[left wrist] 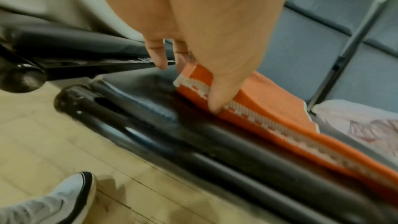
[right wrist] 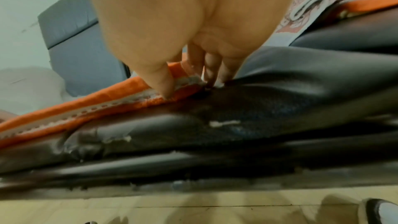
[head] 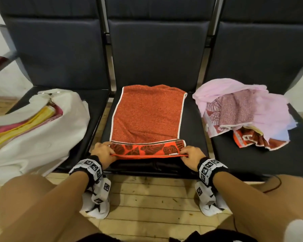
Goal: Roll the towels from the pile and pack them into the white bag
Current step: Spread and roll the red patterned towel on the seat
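An orange-red towel [head: 147, 116] with white edging lies flat on the middle black seat [head: 192, 123]. Its near end, a band with dark leaf print, is folded up and over. My left hand [head: 103, 151] pinches the left corner of that fold, thumb under and fingers [left wrist: 215, 101] on the hem. My right hand [head: 191, 153] pinches the right corner of the towel [right wrist: 137, 98]. The white bag [head: 42, 133] lies open on the left seat with yellow and pink rolled towels inside. The pile of towels [head: 243, 110], pink, lilac and red patterned, sits on the right seat.
The three dark padded seats share metal frame bars [head: 110, 67] between them. A wooden floor [head: 152, 198] runs below the seat front, with my knees and white shoes [head: 98, 203] on it. A thin dark cable [head: 276, 186] hangs near my right knee.
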Available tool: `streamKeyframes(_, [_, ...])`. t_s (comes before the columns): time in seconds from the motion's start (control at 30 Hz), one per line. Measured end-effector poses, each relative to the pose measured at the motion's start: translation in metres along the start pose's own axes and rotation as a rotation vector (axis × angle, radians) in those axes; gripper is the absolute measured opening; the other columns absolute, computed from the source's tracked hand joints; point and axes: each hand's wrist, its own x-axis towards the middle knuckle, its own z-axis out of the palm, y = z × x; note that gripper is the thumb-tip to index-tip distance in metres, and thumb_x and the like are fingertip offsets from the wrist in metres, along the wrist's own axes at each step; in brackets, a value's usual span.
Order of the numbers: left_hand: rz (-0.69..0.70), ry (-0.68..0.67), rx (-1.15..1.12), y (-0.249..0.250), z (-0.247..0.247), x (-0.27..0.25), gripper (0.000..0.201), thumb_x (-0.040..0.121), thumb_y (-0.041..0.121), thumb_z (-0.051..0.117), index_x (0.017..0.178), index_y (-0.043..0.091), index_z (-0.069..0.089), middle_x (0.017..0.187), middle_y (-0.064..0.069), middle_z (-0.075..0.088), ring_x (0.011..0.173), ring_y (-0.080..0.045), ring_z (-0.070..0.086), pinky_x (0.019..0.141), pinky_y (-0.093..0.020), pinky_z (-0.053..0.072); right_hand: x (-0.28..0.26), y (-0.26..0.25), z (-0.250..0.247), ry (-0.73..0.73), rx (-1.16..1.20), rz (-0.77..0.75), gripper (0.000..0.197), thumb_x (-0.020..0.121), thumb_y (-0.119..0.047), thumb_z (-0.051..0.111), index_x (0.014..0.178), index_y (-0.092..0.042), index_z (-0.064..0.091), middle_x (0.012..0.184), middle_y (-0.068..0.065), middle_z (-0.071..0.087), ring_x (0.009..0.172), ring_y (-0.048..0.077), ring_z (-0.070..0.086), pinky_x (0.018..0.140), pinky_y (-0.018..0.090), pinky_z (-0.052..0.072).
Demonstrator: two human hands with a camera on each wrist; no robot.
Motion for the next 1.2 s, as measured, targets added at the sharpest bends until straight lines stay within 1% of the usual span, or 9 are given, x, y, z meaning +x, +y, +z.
streamKeyframes(0.07, [-0.005, -0.032, 0.064, 0.014, -0.011, -0.017, 0.008, 0.08, 0.042, 0.071, 0.082, 0.047, 0.076, 0.139, 0.013, 0.056, 0.132, -0.019, 0.041, 0.109, -0.035, 0.033, -0.002, 0.002, 0.007, -0.012, -0.033, -0.032, 0.022, 0.085, -0.014, 0.063, 0.101, -0.019, 0.076, 0.109, 0.002, 0.068, 0.103, 0.022, 0.064, 0.093, 0.024, 0.047])
streamKeyframes(0.13, [0.034, -0.021, 0.098, 0.02, -0.012, -0.026, 0.021, 0.087, 0.03, 0.067, 0.105, 0.033, 0.077, 0.144, 0.014, 0.05, 0.131, -0.021, 0.037, 0.111, -0.03, 0.029, -0.003, 0.005, 0.013, 0.007, -0.045, -0.071, 0.02, 0.085, -0.015, 0.067, 0.103, -0.018, 0.076, 0.111, 0.001, 0.066, 0.106, 0.02, 0.061, 0.096, 0.021, 0.043])
streamKeyframes(0.23, [0.074, 0.011, 0.09, 0.018, -0.007, -0.033, 0.03, 0.087, 0.023, 0.065, 0.116, 0.023, 0.074, 0.142, 0.007, 0.055, 0.132, -0.02, 0.041, 0.112, -0.03, 0.029, -0.006, 0.009, 0.017, 0.044, -0.099, -0.118, 0.022, 0.086, -0.025, 0.072, 0.106, -0.019, 0.076, 0.118, -0.002, 0.058, 0.117, 0.015, 0.05, 0.103, 0.021, 0.035])
streamKeyframes(0.4, [0.051, 0.114, 0.003, 0.021, -0.001, -0.052, 0.028, 0.083, 0.028, 0.068, 0.11, 0.022, 0.07, 0.136, 0.002, 0.06, 0.126, -0.02, 0.049, 0.104, -0.035, 0.043, -0.014, 0.012, 0.018, 0.152, -0.244, -0.268, 0.025, 0.082, -0.022, 0.076, 0.106, -0.017, 0.075, 0.115, 0.002, 0.063, 0.114, 0.026, 0.053, 0.093, 0.045, 0.048])
streamKeyframes(0.67, [0.12, 0.15, -0.113, 0.011, 0.013, -0.064, 0.022, 0.094, 0.03, 0.064, 0.113, 0.02, 0.069, 0.143, -0.003, 0.054, 0.137, -0.023, 0.042, 0.113, -0.038, 0.032, -0.02, 0.009, 0.026, 0.128, -0.134, -0.315, 0.014, 0.093, -0.024, 0.064, 0.096, -0.015, 0.075, 0.099, 0.002, 0.068, 0.095, 0.024, 0.059, 0.087, 0.035, 0.048])
streamKeyframes(0.77, [0.11, 0.207, -0.193, 0.003, 0.015, -0.06, 0.042, 0.094, 0.052, 0.051, 0.104, 0.019, 0.075, 0.132, -0.005, 0.063, 0.126, -0.025, 0.053, 0.108, -0.043, 0.041, -0.025, 0.008, 0.027, 0.205, -0.039, -0.313, 0.011, 0.092, -0.018, 0.067, 0.09, -0.012, 0.075, 0.091, 0.004, 0.07, 0.085, 0.025, 0.061, 0.083, 0.034, 0.047])
streamKeyframes(0.87, [0.081, 0.257, -0.195, 0.002, 0.02, -0.057, 0.05, 0.092, 0.057, 0.043, 0.099, 0.019, 0.075, 0.129, -0.001, 0.065, 0.123, -0.025, 0.055, 0.103, -0.047, 0.045, -0.027, 0.005, 0.028, 0.22, 0.005, -0.255, 0.013, 0.094, -0.02, 0.065, 0.096, -0.012, 0.075, 0.097, 0.003, 0.073, 0.09, 0.023, 0.062, 0.083, 0.025, 0.041])
streamKeyframes(1.0, [0.034, 0.291, -0.253, 0.003, 0.024, -0.056, 0.06, 0.086, 0.062, 0.04, 0.09, 0.014, 0.076, 0.124, -0.003, 0.065, 0.118, -0.027, 0.056, 0.103, -0.047, 0.045, -0.026, 0.005, 0.029, 0.189, 0.042, -0.167, 0.016, 0.094, -0.022, 0.064, 0.104, -0.015, 0.074, 0.106, 0.002, 0.073, 0.1, 0.024, 0.065, 0.09, 0.028, 0.045])
streamKeyframes(1.2, [-0.088, 0.297, -0.227, 0.025, 0.017, -0.061, 0.027, 0.09, 0.03, 0.064, 0.077, 0.008, 0.074, 0.142, -0.003, 0.05, 0.136, -0.025, 0.034, 0.11, -0.037, 0.033, -0.02, -0.004, 0.025, 0.153, 0.067, 0.024, 0.018, 0.09, -0.028, 0.066, 0.107, -0.024, 0.066, 0.111, -0.004, 0.07, 0.102, 0.02, 0.064, 0.091, 0.031, 0.05])
